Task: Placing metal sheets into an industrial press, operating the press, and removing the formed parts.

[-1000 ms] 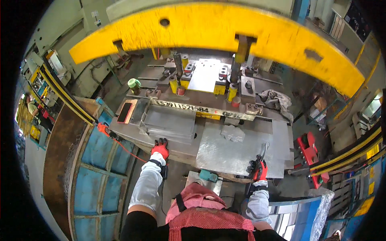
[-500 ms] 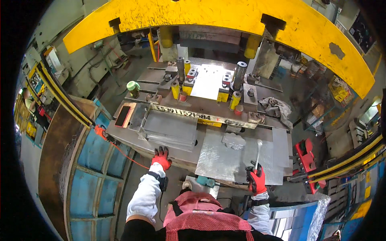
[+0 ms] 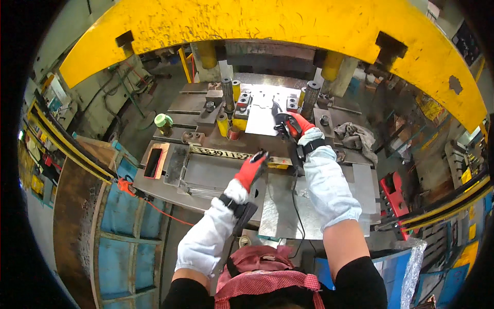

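Observation:
My right hand (image 3: 294, 127), in a red glove with dark fingers, reaches over a bright metal sheet (image 3: 261, 123) lying in the press die. Its fingers look curled; what they hold is hidden. My left hand (image 3: 252, 169), gloved alike, hangs at the front edge of the die with its fingers stretched forward and nothing visible in them. Beneath it lies a stack of grey metal sheets (image 3: 208, 171). A wide shiny plate (image 3: 278, 208) covers the bench to the right, partly hidden by my right forearm.
Guide posts (image 3: 228, 93) and yellow cylinders (image 3: 222, 125) stand around the die under a yellow press beam (image 3: 257, 23). A phone (image 3: 153, 162), a green-lidded jar (image 3: 163, 122) and a grey rag (image 3: 355, 137) lie about. A red stand (image 3: 393, 198) is at the right.
My right hand has moved from the shiny plate forward over the sheet in the die; the pale-ended rod it held no longer shows. My left hand has moved forward and right.

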{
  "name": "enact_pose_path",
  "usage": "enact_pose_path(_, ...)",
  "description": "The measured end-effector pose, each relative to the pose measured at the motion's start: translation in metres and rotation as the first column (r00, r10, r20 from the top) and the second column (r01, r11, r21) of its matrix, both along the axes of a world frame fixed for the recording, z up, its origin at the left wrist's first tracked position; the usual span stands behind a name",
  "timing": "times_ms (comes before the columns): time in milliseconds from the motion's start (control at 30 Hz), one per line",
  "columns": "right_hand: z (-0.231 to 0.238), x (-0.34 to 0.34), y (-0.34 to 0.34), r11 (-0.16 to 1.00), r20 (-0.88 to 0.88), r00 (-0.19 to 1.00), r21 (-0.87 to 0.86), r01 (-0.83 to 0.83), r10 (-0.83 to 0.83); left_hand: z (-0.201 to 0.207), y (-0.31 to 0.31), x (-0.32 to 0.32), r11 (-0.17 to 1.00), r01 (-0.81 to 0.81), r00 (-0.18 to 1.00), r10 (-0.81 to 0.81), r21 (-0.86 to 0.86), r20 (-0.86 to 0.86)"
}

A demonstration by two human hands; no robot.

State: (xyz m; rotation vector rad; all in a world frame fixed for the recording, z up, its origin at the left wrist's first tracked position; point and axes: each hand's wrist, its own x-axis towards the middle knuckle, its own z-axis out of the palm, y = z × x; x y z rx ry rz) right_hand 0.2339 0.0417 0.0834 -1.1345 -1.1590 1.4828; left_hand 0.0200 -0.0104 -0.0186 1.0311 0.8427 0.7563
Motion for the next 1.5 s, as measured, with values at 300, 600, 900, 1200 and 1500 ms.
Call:
enact_pose_path(300, -0.041, 0.007, -0.231, 0.926, -0.221, 0.903, 0.001, 0.378, -0.369, 0.018, 0.064, 0.049, 0.938, 0.069, 0.835, 0.132, -0.340, 0.534)
enact_pose_path(600, -0.180, 0.034, -0.309, 0.871, -0.264, 0.841, -0.285, 0.401, -0.473, 0.030, 0.044, 0.020, 0.444, 0.091, 0.866, 0.407, 0.891, -0.291)
enact_pose_path(900, -0.115, 0.033, -0.325, 0.854, 0.048, 0.862, -0.115, 0.507, -0.505, 0.152, -0.026, -0.129, 0.588, -0.304, 0.787, 0.598, 0.750, -0.150)
enact_pose_path(1200, -0.184, 0.056, -0.289, 0.835, -0.017, 0.848, -0.184, 0.518, -0.530, 0.131, -0.040, -0.117, 0.792, -0.238, 0.786, 0.497, 0.563, -0.367)
enact_pose_path(1500, -0.184, 0.066, -0.317, 0.841, -0.097, 0.837, -0.119, 0.528, -0.539, 0.101, -0.046, -0.125, 0.833, -0.190, 0.696, 0.488, 0.520, -0.528)
